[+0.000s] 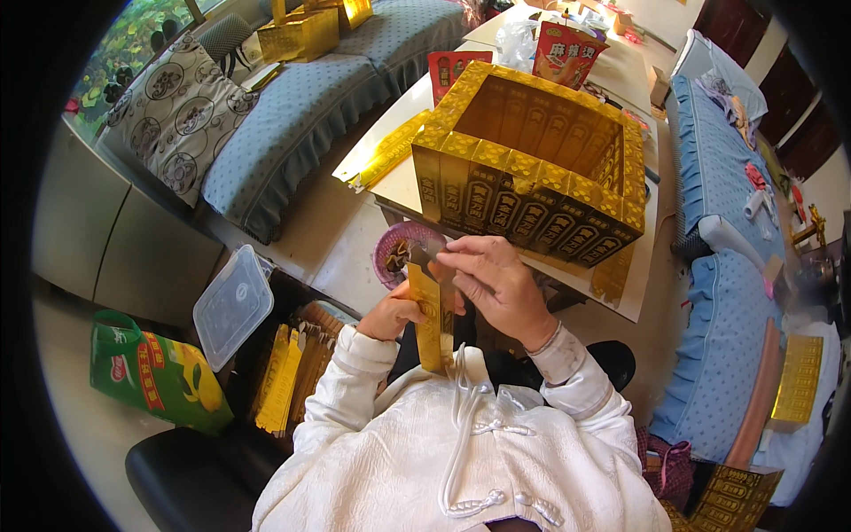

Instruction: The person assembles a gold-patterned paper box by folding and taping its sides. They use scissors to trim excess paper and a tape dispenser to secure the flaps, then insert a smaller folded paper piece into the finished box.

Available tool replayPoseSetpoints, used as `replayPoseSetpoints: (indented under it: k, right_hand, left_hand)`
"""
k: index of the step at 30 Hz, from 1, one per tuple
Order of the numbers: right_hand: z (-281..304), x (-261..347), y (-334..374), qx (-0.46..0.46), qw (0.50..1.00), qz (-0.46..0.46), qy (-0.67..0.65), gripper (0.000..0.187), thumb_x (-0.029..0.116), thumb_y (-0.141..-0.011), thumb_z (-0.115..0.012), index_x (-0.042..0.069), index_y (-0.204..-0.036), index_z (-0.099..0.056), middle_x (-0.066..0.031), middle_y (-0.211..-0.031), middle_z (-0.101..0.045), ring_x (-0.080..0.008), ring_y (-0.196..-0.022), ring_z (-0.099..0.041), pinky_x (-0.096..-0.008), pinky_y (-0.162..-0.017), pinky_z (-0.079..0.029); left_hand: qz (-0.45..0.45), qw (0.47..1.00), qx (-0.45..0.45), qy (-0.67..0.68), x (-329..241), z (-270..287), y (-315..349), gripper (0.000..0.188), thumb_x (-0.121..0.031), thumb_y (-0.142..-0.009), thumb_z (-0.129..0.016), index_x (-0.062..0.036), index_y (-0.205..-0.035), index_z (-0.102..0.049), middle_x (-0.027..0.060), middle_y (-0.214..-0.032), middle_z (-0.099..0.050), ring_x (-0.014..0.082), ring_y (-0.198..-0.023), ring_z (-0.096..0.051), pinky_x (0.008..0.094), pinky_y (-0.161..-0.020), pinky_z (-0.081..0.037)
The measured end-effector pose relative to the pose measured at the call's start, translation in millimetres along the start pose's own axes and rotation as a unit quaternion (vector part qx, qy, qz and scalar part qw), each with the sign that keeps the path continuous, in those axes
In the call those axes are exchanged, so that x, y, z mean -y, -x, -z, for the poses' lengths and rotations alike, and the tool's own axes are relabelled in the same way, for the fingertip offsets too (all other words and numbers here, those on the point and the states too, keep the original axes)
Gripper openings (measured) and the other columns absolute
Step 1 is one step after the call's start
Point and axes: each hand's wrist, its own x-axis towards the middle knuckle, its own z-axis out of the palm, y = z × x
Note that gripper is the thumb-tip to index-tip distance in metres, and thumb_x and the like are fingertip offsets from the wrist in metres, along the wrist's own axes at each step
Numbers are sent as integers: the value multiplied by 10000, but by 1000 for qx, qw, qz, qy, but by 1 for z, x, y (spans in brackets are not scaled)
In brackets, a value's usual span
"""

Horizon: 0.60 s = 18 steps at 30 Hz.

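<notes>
A long, narrow gold carton (433, 324) stands nearly upright in front of my chest. My left hand (392, 312) is wrapped round its side, closed on it. At its upper end, my right hand (498, 282) has its fingers bent together at the dark end flap, pinching it. Just beyond the carton, a purple basket (383, 250) with brownish scraps in it is partly covered by my hands. The large hollow box (532, 208), built of similar gold cartons, sits on the table ahead.
The white table (634, 288) also bears a flat gold carton (390, 151) and red snack packets (567, 55). To my left are flat gold cartons (282, 377), a clear plastic lid (233, 306) and a green bag (160, 372). Blue-covered sofas (301, 120) line both sides.
</notes>
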Motion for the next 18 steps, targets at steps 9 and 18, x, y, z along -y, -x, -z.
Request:
replayPoseSetpoints:
  k: [9, 18]
  right_hand:
    - [-5, 0, 9, 43, 991, 50, 117, 292, 99, -860, -785, 121, -1150, -758, -49, -1145, -650, -273, -1143, -617, -412, -1012, -512]
    - [0, 12, -5, 83, 981, 70, 164, 262, 140, -871, -788, 93, -1125, -743, -95, -1332, -598, -310, -1280, -547, -428, -1040, -475]
  left_hand:
    - [29, 989, 95, 108, 23, 31, -13, 775, -126, -646, -645, 49, -1397, -568, 240, -1264, -700, 411, -1178, -673, 477, -1125, -465]
    - [60, 960, 121, 245, 23, 46, -35, 653, -353, -770, -701, 10, -1309, -640, 226, -1082, -716, 410, -948, -709, 493, -883, -567]
